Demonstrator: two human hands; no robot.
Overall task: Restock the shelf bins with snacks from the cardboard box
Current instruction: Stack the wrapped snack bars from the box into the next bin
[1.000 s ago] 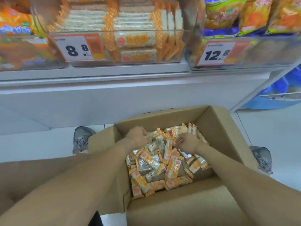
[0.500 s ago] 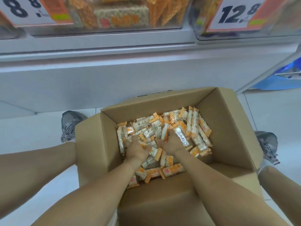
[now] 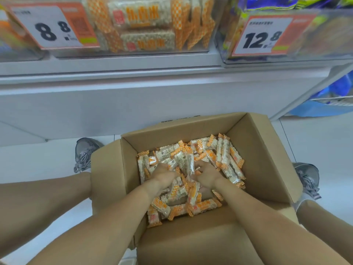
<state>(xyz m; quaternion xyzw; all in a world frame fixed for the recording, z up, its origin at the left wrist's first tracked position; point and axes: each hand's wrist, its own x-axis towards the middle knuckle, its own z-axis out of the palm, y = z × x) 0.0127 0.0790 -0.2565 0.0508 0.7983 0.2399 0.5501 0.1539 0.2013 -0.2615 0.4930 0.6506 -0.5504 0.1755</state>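
Snacks (image 3: pixel 225 159) in orange-and-white wrappers are heaped in the cardboard box (image 3: pixel 267 159), which is set on the pale floor (image 3: pixel 38 155) below the shelf (image 3: pixel 133 88), probably for an easy lift to the clear bin (image 3: pixel 145 27) above, where matching packs are stacked. Both hands are buried among the snacks: left hand (image 3: pixel 162 174) and right hand (image 3: pixel 207 175) are curled around a bundle between them, seemingly to scoop it.
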